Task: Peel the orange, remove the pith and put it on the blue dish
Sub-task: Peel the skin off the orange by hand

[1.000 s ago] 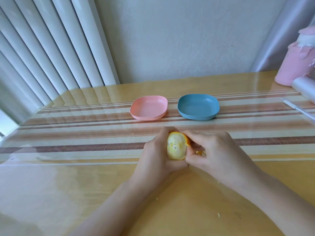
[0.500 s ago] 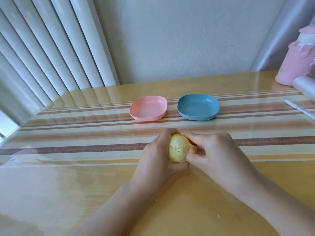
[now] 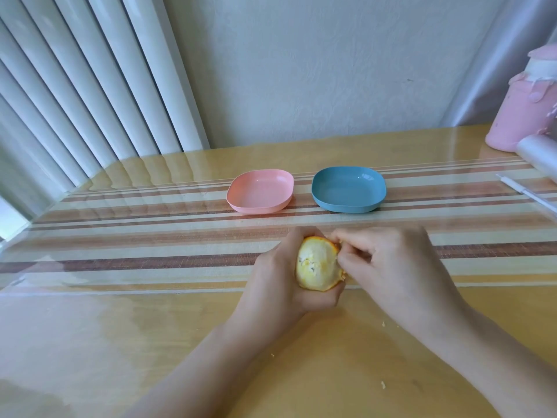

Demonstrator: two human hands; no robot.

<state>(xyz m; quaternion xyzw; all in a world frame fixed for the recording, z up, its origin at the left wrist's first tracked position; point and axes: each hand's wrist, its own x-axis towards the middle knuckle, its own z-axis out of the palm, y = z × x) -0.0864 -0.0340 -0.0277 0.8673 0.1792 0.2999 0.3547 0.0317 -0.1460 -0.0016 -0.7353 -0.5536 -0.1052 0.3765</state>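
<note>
Low in the frame, small pale crumbs [image 3: 473,385] lay on the bench [image 3: 120,327]. Just below centre, my left hand [image 3: 277,285] cupped the orange [image 3: 316,263], its grip curled round the fruit from beneath, with pale pith facing me and rind showing at the rim. My right hand [image 3: 391,267] kept a pinching grip on the orange's right edge. Higher up, well apart from the fruit, sat the blue dish [image 3: 343,206], with a pink dish [image 3: 256,208] just beside it to the left. A pink bottle [image 3: 518,116] stood at the right edge.

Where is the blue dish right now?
In the head view, the blue dish sits right of centre on the striped mat, close beside the pink dish on its left, farther from the person than the orange.
</note>
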